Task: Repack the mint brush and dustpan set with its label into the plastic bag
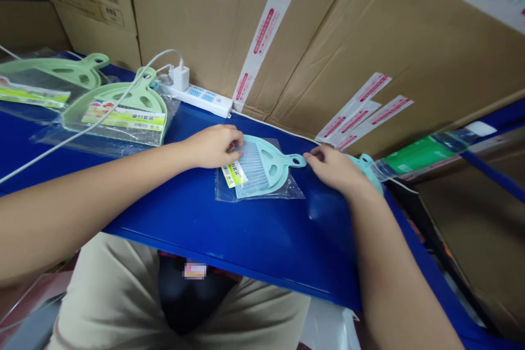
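Blue table (254, 235) runs along a wall of cardboard boxes (369, 38) sealed with white-and-red tape; person seated at the near edge, tan shorts visible below it.

Small teal dustpan set (266, 167), with a brush nested in it, lies inside a clear plastic bag (287, 190) roughly mid-table, closer to the far edge. Handle points toward the right edge. Yellow label (234, 174) sits at the bag's left end.

Left hand (215, 145): fingers curled down onto the left end of the bag, fingertips pressed on the plastic just above the label. Looks like a pinch on the bag edge, but the exact grip is hidden by the knuckles.

Right hand (334, 169): palm down, fingers bunched together, tips touching the plastic right at the dustpan handle's end. Cannot tell if it's pinching film or just pressing.

Another teal piece (367, 167) pokes out just behind the right hand, near the right edge, mostly hidden.

Far-left corner: two green dustpan sets (118, 106), bagged, with printed labels, overlapping each other. White power strip (200, 97) lies along the far edge with a white charger (180, 76) plugged in; its cable (82, 131) trails across the green sets toward the left edge.

Water bottle (435, 150) with green label lies on its side past the right edge, against the boxes.
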A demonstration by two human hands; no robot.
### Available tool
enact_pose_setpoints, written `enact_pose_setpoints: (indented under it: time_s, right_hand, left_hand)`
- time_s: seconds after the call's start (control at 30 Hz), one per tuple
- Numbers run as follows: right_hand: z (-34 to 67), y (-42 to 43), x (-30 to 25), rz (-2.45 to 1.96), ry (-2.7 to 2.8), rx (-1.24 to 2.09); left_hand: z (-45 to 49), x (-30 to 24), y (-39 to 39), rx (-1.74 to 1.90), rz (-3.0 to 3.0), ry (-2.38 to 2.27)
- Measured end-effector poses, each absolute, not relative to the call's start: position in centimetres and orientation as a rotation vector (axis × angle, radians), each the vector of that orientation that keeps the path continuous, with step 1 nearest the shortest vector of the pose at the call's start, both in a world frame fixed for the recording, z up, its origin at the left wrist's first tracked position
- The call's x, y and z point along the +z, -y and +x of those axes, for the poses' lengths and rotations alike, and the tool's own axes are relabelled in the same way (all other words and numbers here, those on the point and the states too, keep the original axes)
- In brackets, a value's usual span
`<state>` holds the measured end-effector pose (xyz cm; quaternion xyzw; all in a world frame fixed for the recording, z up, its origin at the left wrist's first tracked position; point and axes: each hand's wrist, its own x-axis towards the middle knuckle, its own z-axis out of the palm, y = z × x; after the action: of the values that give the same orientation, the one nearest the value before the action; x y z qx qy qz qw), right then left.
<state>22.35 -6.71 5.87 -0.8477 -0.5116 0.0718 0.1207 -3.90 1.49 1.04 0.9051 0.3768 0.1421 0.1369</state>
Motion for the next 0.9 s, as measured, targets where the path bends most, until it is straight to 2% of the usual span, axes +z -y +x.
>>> enact_pose_setpoints:
  time_s: [0.13,0.33,0.53,0.9]
  right_hand:
    - [21.9,6.3,5.2,-2.291,1.3,0.783]
    - [21.9,6.3,4.7,-2.062,1.081,1.115]
    - [22.7,6.3,4.9,-1.872,0.954,1.228]
    - [23.2,6.4,5.6,-1.836,0.897,1.204]
  left_hand:
    - [-4.2,1.6,-1.4,0.387,2.519,-1.209]
    - [-5.0,1.6,-2.2,0.362,2.485,-1.265]
    - [-5.3,1.1,-2.5,0.338,2.584,-1.131]
    - [-5.6,0.7,-3.5,0.352,2.599,-1.016]
